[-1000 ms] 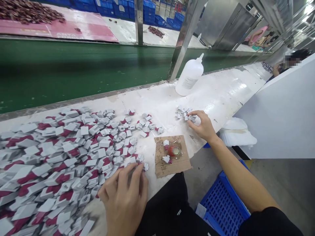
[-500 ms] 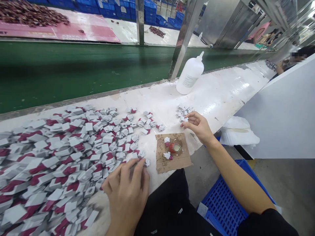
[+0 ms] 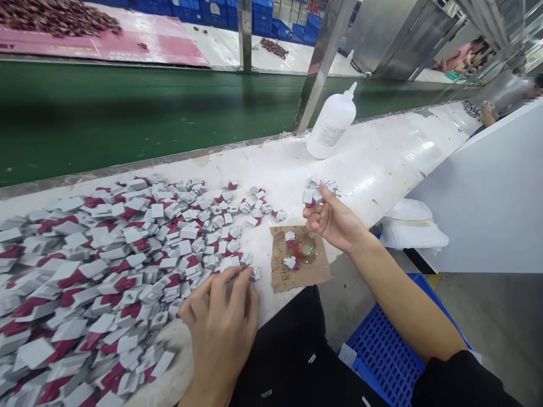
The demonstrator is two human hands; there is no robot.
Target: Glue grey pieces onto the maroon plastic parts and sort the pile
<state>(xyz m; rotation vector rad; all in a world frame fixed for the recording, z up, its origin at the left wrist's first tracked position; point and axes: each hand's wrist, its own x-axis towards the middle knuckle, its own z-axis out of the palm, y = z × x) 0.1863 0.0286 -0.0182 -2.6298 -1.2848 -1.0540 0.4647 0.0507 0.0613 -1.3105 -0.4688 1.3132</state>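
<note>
A large heap of small grey-and-maroon pieces (image 3: 139, 249) covers the left of the white table (image 3: 382, 147). My left hand (image 3: 223, 316) rests at the heap's right edge, fingers bent; whether a piece is between its fingertips is hidden. My right hand (image 3: 335, 220) pinches a grey-and-maroon piece (image 3: 311, 196) between thumb and fingers, in front of a small cluster of grey pieces (image 3: 335, 185). Below it lies a brown cardboard square (image 3: 282, 280), with a round red object with a pale centre (image 3: 304, 250) in a wet patch and two small pieces (image 3: 291, 262) beside it.
A white nozzle bottle (image 3: 332, 125) stands behind the cluster, near a metal post (image 3: 318, 62). A green conveyor belt (image 3: 127, 118) runs along the back. Below right are a blue crate (image 3: 386, 345) and a white panel (image 3: 492, 198). Another person's hand (image 3: 489, 113) is far right.
My right hand has turned palm-up and drawn slightly towards me, now with a grey-and-maroon piece showing in its pinch. My left hand has barely moved. The view has shifted slightly.
</note>
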